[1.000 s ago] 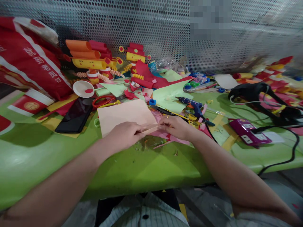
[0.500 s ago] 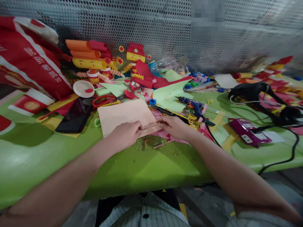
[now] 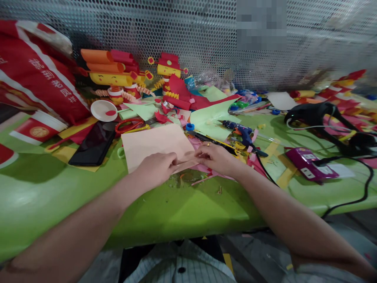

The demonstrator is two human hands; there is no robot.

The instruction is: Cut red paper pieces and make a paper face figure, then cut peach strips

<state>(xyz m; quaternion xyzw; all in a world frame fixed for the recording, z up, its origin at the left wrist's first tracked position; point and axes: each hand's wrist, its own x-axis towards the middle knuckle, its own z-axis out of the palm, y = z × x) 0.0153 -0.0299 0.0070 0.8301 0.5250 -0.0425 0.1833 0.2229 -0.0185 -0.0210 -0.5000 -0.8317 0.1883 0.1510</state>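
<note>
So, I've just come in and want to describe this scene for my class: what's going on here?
A person at a green table is working pale pink paper with bare hands. The left hand and right hand pinch a narrow strip at the near edge of a pale sheet; whether it's a fold or separate, I can't tell. A glue gun lies beyond the right hand.

Pretty dim where you are, tbh. Soft shadows fall toward your side of the green table (image 3: 188, 220), so the light's probably high and on the far side. There's a milky glare patch at the near left. Your wide lens stretches the outer edges, the far mesh panel (image 3: 118, 27) goes mushy at right, and a pixelated block (image 3: 261, 25) covers part of it.
</note>
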